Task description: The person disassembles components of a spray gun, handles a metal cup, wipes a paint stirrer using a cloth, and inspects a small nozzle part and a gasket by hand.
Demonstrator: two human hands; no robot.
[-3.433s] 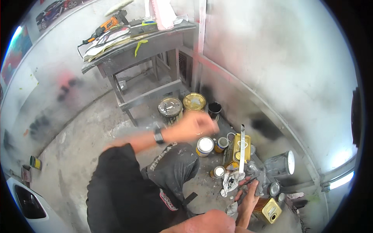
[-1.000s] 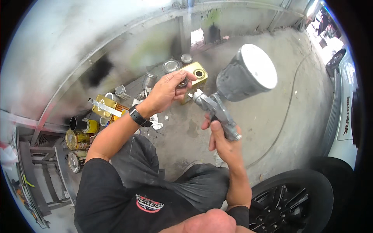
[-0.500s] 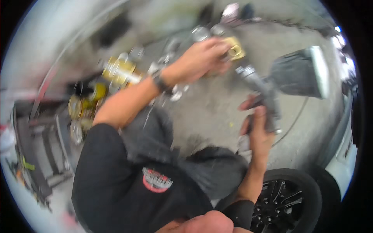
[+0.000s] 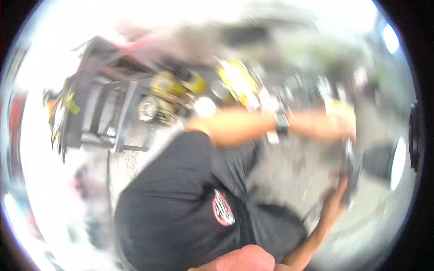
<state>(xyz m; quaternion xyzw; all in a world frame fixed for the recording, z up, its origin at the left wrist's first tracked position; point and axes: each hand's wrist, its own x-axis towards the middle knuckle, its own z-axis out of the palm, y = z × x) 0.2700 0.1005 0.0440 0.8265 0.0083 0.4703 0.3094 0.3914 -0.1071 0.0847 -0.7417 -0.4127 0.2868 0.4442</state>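
Note:
Strong blur smears this moment. At the right, my right hand [image 4: 333,201] is closed round the grip of a grey spray gun [image 4: 352,176]. Its dark cup [image 4: 379,159], with a white end, points to the right. My left arm, with a dark wristwatch [image 4: 282,123], reaches across to the right. My left hand [image 4: 332,126] is closed on a pale yellow, square-sided object [image 4: 341,109], whose kind I cannot make out. That hand is just beyond the front of the spray gun; its fingers are mostly smeared.
Several yellow cans [image 4: 167,86] and a bright yellow container [image 4: 237,81] stand on the floor beyond my left arm. A dark metal frame or cart [image 4: 101,113] is at the left. Grey floor [image 4: 289,167] lies between my legs and the spray gun.
My view has swung left, so the cans and dark frame sit further right in the picture. Both hands appear further right and lower; the wheel at lower right has left the view.

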